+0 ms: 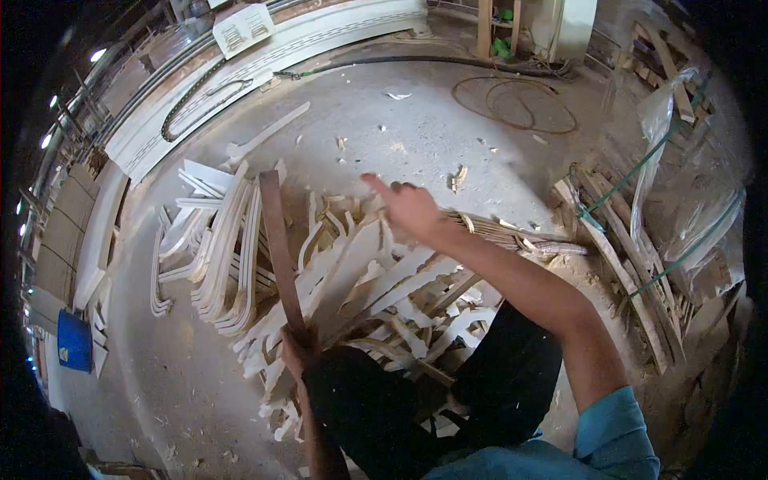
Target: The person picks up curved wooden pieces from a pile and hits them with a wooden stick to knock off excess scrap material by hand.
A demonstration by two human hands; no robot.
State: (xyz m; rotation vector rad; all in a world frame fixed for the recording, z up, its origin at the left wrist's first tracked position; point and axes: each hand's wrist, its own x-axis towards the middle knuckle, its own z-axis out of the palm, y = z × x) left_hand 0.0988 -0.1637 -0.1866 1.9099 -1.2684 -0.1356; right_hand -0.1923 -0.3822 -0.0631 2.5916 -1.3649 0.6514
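Note:
My left hand is wrapped round the lower end of a long flat brown strip, partly hidden by my dark-clad knee. The strip stands up from my hand, tilted slightly left, its top end free. Whether it is wood or metal I cannot tell. My right hand is raised over the far side of a heap of pale wood offcuts. One of its fingers is stretched out to the left, while the others look bent; nothing shows in it.
Curved pale wood pieces are stacked left of the heap. A blue bin stands at far left. Bundled strips with green straps lie at right. A hose and a coiled cable run along the back; scraps litter the floor.

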